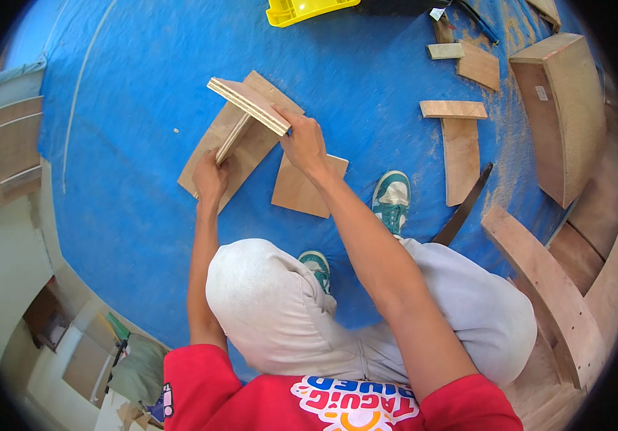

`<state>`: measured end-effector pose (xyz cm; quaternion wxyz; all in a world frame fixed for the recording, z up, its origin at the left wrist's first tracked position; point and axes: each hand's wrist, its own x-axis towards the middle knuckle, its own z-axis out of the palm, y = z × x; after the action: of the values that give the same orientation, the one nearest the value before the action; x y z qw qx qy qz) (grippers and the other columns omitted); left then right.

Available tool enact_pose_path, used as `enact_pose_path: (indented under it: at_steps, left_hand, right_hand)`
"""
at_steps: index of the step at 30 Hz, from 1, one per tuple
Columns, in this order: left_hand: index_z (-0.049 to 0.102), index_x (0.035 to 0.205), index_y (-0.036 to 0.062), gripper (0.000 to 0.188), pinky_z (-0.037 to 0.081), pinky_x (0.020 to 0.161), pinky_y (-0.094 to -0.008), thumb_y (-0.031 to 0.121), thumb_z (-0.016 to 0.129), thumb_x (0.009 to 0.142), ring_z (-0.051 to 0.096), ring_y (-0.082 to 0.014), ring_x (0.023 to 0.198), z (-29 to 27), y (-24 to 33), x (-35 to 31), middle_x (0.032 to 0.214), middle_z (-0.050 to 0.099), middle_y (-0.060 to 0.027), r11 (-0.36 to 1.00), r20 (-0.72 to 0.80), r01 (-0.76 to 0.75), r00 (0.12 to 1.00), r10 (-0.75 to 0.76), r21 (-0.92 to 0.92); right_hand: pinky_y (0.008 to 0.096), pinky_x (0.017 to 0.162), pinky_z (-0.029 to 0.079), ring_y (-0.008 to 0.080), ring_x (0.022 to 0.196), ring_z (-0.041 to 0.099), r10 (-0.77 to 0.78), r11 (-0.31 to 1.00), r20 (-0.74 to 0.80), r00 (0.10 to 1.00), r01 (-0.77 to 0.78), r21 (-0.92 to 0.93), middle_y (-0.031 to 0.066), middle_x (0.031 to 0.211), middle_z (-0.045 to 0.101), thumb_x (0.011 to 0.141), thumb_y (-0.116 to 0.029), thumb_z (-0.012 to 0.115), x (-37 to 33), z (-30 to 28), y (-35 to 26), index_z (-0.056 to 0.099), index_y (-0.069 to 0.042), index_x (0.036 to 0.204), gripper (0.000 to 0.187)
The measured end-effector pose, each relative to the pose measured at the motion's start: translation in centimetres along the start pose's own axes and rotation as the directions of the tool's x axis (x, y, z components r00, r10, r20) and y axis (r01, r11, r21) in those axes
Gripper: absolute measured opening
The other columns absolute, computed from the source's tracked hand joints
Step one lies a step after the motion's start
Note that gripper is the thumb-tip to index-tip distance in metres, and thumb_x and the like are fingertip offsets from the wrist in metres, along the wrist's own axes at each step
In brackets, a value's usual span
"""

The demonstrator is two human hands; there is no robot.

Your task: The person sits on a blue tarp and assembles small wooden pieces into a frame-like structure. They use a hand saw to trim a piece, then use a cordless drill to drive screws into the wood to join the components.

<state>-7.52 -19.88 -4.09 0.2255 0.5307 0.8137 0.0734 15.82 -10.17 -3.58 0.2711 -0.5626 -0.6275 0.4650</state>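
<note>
Panel (309, 188) on tarp (129, 144), right of held boards (251, 149), box (574, 115) farther right

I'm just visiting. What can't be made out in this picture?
All in the head view:
Right hand: some fingertips hidden by the top board.
Upright board: near end covered by the left hand.
Yellow object: cut off by the top edge.
Label on the box-like wooden piece: too small to read.
Dark blade-like strip: lower end hidden by the trouser leg.
</note>
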Motion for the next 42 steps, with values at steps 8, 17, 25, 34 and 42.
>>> enact_pose_path:
  at_steps: [8, 17, 25, 34, 42]
  left_hand:
    - [0.072, 0.123, 0.0116, 0.034, 0.053, 0.09, -0.0496, 0.014, 0.067, 0.089, 0.068, -0.0428, 0.105, -0.3, 0.2, 0.1, 0.11, 0.073, -0.0194, 1.0, 0.017, 0.016, 1.0, -0.015, -0.009]
    - [0.071, 0.126, 0.012, 0.036, 0.052, 0.091, -0.05, 0.017, 0.067, 0.09, 0.067, -0.0421, 0.107, 0.1, -0.5, 0.4, 0.112, 0.073, -0.0186, 1.0, 0.025, 0.011, 1.0, -0.012, 0.011]
    - [0.072, 0.124, 0.0136, 0.038, 0.052, 0.089, -0.0513, 0.014, 0.066, 0.087, 0.067, -0.0416, 0.105, -0.4, -0.2, 0.4, 0.111, 0.072, -0.0178, 0.999, 0.027, -0.023, 0.999, 0.023, 0.027]
    - [0.075, 0.119, 0.012, 0.038, 0.053, 0.086, -0.0517, 0.01, 0.062, 0.084, 0.068, -0.0416, 0.102, -1.2, 0.1, 1.2, 0.106, 0.072, -0.0178, 0.997, -0.029, -0.068, 0.997, 0.067, -0.047]
    - [0.076, 0.113, 0.0122, 0.032, 0.054, 0.084, -0.051, 0.019, 0.071, 0.083, 0.069, -0.0399, 0.099, -0.3, -1.2, 2.3, 0.101, 0.074, -0.0174, 0.996, 0.005, -0.093, 0.996, 0.093, -0.019]
  right_hand:
    - [0.0451, 0.078, 0.056, 0.0396, 0.091, 0.072, -0.071, 0.997, -0.142, 0.987, 0.069, -0.018, 0.0221, 0.105, 0.073, 0.087, -0.001, 0.067, -0.4, 0.7, -0.5, 0.069, -0.011, 0.132, 0.046]
    - [0.0457, 0.077, 0.056, 0.0406, 0.092, 0.072, -0.053, 0.997, -0.079, 0.995, 0.048, -0.06, 0.0227, 0.102, 0.072, 0.089, -0.003, 0.066, 0.2, 0.0, -0.3, 0.071, -0.013, 0.13, 0.042]
    - [0.0409, 0.079, 0.058, 0.0395, 0.097, 0.073, 0.015, 0.998, -0.002, 1.0, -0.015, -0.068, 0.0233, 0.1, 0.073, 0.09, -0.009, 0.07, 0.8, -0.7, -0.2, 0.072, -0.013, 0.129, 0.04]
    - [0.0403, 0.075, 0.056, 0.0346, 0.087, 0.076, -0.064, 0.997, 0.047, 0.997, 0.067, -0.05, 0.0251, 0.095, 0.073, 0.088, -0.006, 0.069, 1.1, -0.8, -0.4, 0.071, -0.013, 0.131, 0.044]
    - [0.0373, 0.071, 0.053, 0.0162, 0.069, 0.064, -0.051, 0.998, 0.054, 0.997, 0.053, -0.045, 0.0179, 0.079, 0.069, 0.092, -0.009, 0.067, 0.9, -0.8, -0.6, 0.07, -0.013, 0.134, 0.043]
